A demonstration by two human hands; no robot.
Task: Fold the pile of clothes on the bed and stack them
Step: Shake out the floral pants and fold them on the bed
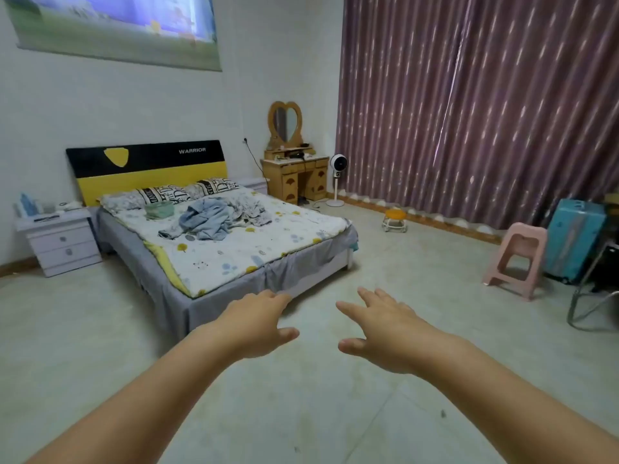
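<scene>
Open floor (385,262) lies before the bed (301,272); a pink stool (517,259) stands well right.

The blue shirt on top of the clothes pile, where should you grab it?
Probably by the raised bunched folds at the top of the blue shirt, which stand up from the pile of clothes. Come from the bed's curtain-facing side, which looks closest. Both hands are open, over the floor.

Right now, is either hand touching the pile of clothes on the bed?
Apart. The head view shows the left hand and right hand open over bare floor, while the pile of clothes lies mid-bed.
</scene>
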